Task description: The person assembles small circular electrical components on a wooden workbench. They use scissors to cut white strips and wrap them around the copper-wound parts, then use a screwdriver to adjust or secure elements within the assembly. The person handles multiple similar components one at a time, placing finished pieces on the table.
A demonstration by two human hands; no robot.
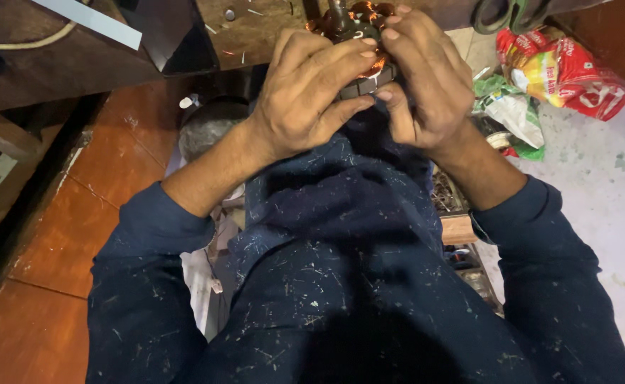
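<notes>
From the head camera, we see our left hand [312,89] and right hand [422,82] both closed in a grip around a copper-wound motor coil [358,28], held above our lap; crumpled wrappers [561,67] lie right of the grip.

motor winding [355,21] mostly hidden by fingers, scissors [511,14] cut off at top edge

A small motor stator [358,43] is held above the lap, near the edge of a wooden bench. Copper-coloured wire coils are seen at its top, arranged in a ring around a dark centre. Below the coils, a grey metal core with thin layers is visible. Most of its body is covered by fingers, so the full shape cannot be told.
</notes>
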